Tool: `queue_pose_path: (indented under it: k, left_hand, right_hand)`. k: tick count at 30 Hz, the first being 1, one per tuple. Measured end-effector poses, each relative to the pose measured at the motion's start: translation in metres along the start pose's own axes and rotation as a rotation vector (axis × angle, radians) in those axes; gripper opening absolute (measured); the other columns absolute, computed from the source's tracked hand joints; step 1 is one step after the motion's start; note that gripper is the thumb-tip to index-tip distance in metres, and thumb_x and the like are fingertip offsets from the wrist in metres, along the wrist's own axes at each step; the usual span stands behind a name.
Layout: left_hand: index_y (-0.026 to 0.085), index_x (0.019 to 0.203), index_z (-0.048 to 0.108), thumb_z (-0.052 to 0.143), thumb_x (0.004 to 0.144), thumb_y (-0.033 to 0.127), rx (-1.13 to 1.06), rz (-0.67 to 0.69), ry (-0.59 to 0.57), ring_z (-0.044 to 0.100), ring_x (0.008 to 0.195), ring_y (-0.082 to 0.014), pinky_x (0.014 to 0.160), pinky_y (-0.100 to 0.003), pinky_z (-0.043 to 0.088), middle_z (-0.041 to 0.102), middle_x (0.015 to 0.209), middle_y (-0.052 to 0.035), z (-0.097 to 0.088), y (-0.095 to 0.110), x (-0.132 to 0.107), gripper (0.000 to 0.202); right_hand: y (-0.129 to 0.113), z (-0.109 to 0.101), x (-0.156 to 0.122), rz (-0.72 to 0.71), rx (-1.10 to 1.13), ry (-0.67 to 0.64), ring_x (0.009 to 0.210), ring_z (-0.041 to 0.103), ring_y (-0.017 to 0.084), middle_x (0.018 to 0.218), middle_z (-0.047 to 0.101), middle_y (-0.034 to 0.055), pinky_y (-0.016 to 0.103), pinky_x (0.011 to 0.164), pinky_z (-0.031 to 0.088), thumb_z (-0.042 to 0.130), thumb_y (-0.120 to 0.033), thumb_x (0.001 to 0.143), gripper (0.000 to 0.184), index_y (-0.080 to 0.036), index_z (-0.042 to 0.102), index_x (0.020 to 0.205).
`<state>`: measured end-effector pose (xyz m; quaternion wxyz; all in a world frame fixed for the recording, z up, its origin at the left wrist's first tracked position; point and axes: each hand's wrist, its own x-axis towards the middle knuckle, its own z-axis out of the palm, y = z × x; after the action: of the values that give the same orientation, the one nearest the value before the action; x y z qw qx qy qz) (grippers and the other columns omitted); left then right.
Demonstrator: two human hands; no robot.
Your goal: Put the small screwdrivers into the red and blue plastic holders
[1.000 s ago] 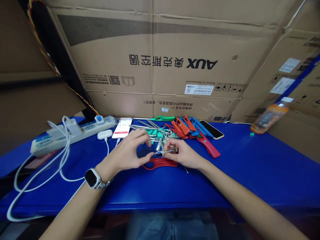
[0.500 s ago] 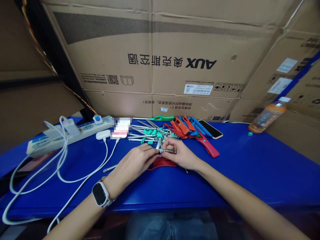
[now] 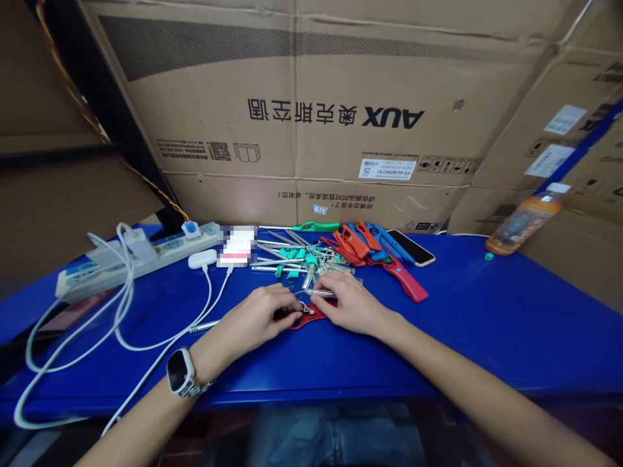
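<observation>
My left hand (image 3: pixel 272 312) pinches a small dark part with thin wires (image 3: pixel 306 310) over a red lighter shell (image 3: pixel 317 315) lying on the table. In the fingers of my right hand (image 3: pixel 345 299) is a clear plastic tube (image 3: pixel 321 293), held just above the same shell. Its far end is hidden by the fingers. Beyond both hands lies a pile of metal lighter barrels (image 3: pixel 280 253) with teal pieces and more clear tubes (image 3: pixel 308 276). A single metal barrel (image 3: pixel 204 326) rests beside my left forearm.
Red, orange and blue lighter handles (image 3: pixel 357 243) heap up at the back, with a pink-red one (image 3: pixel 407 283) nearer. A phone (image 3: pixel 413 248) and an orange drink bottle (image 3: pixel 525 220) are to the right. A power strip (image 3: pixel 107 263) and white cables (image 3: pixel 168 347) occupy the left; cardboard (image 3: pixel 302 78) stands behind.
My hands have moved slightly apart. The left has lowered toward the red shell with the small wired part, and the right has turned more palm-down over the clear tube.
</observation>
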<state>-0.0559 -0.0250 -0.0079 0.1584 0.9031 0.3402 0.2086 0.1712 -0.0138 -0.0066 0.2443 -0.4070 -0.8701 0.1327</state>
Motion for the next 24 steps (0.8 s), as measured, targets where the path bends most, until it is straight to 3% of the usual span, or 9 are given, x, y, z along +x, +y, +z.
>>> queue_pose_path:
  k: [12,19,24]
  left_hand:
    - [0.017,0.084,0.066,0.050,0.097,0.020,0.071,0.087,0.008,0.056,0.076,-0.0164,0.069,-0.027,0.045,0.061,0.078,-0.0031,0.002,0.009,0.000,0.020]
    - [0.016,0.082,0.064,0.044,0.099,0.018,0.280,0.127,-0.013,0.053,0.079,-0.0191,0.072,-0.031,0.046,0.059,0.081,-0.0060,0.005,0.015,0.001,0.026]
    - [0.015,0.091,0.066,0.044,0.098,0.019,0.300,0.116,-0.022,0.053,0.085,-0.0213,0.079,-0.035,0.049,0.060,0.087,-0.0082,0.006,0.019,0.000,0.024]
  right_hand:
    - [-0.001,0.016,-0.003,-0.016,-0.256,-0.030,0.087,0.057,0.020,0.092,0.065,0.0063,0.033,0.079,0.034,0.047,-0.029,0.098,0.016,-0.018,0.057,0.093]
    - [-0.003,0.019,-0.001,0.027,-0.301,-0.012,0.086,0.058,0.021,0.092,0.066,0.0075,0.033,0.074,0.034,0.047,-0.028,0.098,0.017,-0.017,0.057,0.091]
    - [-0.007,0.018,0.000,0.093,-0.334,-0.021,0.091,0.060,0.023,0.096,0.067,0.0104,0.034,0.077,0.036,0.044,-0.027,0.099,0.019,-0.016,0.058,0.095]
